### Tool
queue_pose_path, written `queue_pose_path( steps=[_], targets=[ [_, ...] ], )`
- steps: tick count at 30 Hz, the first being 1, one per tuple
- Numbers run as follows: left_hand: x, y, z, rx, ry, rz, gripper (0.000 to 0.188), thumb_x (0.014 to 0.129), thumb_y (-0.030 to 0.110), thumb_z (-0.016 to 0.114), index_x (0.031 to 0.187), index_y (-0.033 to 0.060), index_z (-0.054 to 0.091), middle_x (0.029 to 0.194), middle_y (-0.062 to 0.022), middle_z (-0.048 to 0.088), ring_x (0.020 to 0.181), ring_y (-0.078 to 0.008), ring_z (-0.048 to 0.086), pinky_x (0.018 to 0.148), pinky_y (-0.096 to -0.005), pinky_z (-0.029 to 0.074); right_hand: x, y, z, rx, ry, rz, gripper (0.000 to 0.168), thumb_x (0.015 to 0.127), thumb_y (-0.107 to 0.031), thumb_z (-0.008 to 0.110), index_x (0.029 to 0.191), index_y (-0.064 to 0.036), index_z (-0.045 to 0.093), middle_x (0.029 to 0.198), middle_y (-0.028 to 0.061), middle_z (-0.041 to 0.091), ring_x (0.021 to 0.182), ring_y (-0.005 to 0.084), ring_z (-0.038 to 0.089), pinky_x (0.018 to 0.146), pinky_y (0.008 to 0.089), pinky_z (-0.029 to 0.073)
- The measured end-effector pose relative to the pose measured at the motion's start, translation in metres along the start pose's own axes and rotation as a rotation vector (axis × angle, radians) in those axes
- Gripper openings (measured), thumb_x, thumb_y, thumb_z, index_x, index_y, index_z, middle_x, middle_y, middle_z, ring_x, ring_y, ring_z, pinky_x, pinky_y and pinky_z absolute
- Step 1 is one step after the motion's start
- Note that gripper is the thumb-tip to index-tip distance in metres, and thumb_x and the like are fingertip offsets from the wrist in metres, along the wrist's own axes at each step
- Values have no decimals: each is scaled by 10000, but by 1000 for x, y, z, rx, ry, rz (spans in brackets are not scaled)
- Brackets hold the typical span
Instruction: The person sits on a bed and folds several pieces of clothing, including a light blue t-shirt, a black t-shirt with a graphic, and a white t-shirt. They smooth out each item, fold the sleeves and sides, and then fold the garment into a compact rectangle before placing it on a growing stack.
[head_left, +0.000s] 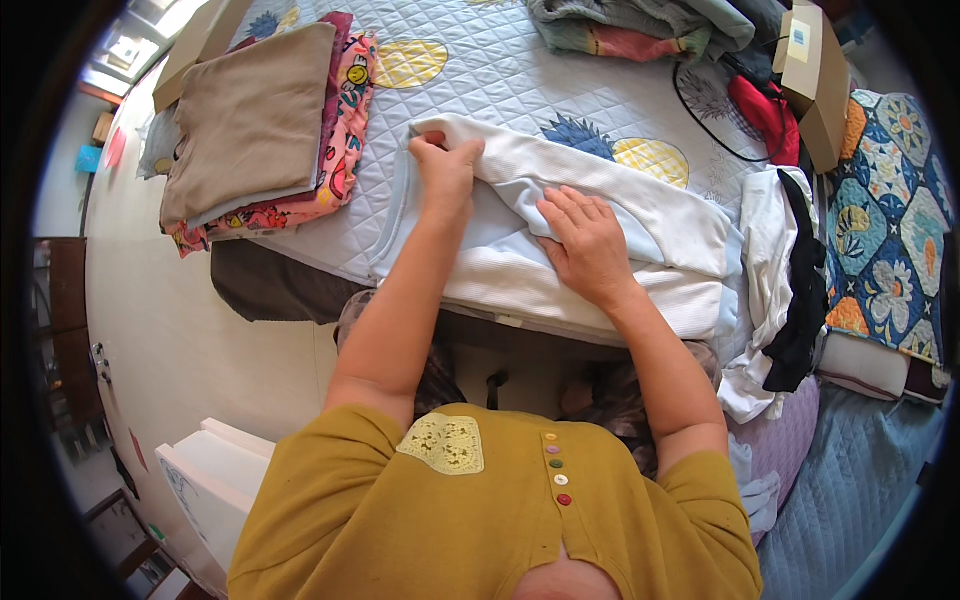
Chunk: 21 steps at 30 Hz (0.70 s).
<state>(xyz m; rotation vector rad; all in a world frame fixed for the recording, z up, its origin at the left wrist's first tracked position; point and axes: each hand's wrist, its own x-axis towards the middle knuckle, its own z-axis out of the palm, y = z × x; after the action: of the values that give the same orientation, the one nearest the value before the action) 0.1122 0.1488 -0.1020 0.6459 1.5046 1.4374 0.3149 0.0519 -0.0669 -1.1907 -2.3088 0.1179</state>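
A pair of white and light blue pants (637, 172), or a similar long garment, lies spread across the near edge of the bed, with cuffs at the right. My left hand (446, 169) pinches its upper left part, thumb and fingers on the white fabric. Further right, my right hand (586, 244) rests flat on the garment with its palm down and fingers loosely together. Whether that hand grips any cloth cannot be told. Light blue fabric shows in folds between the two hands.
A stack of folded clothes, brown shirt (251, 112) on top, sits at the left by a cardboard box (199, 45). Another cardboard box (814, 82), a black cord and white and black garments (776, 285) lie at the right. Bunched clothes (637, 30) are at the back on the quilted bedcover (495, 82).
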Motion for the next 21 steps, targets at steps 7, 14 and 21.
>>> queue_pose_path(
  steps=[7,14,21],
  targets=[
    [13,-7,-1,-448,71,-73,389,814,-86,683,1155,-22,508,1067,-107,608,948,-208,624,869,-338,528,3,6,-4,38,-24,-16,370,787,-166,741,1129,-51,654,1218,110,646,1184,296,580,990,437,420],
    [29,1,-7,-447,34,-79,240,897,81,699,1089,-2,582,981,-64,637,848,-192,633,780,-343,532,2,7,-4,60,-30,-23,372,784,-155,742,1131,-52,655,1221,106,640,1190,293,572,991,433,418],
    [34,20,-12,-343,-16,-255,229,932,251,687,1020,61,594,932,-79,651,859,-230,661,767,-441,576,1,7,-5,62,-32,-23,381,776,-152,748,1132,-53,654,1221,113,637,1188,297,571,999,434,417]
  ],
)
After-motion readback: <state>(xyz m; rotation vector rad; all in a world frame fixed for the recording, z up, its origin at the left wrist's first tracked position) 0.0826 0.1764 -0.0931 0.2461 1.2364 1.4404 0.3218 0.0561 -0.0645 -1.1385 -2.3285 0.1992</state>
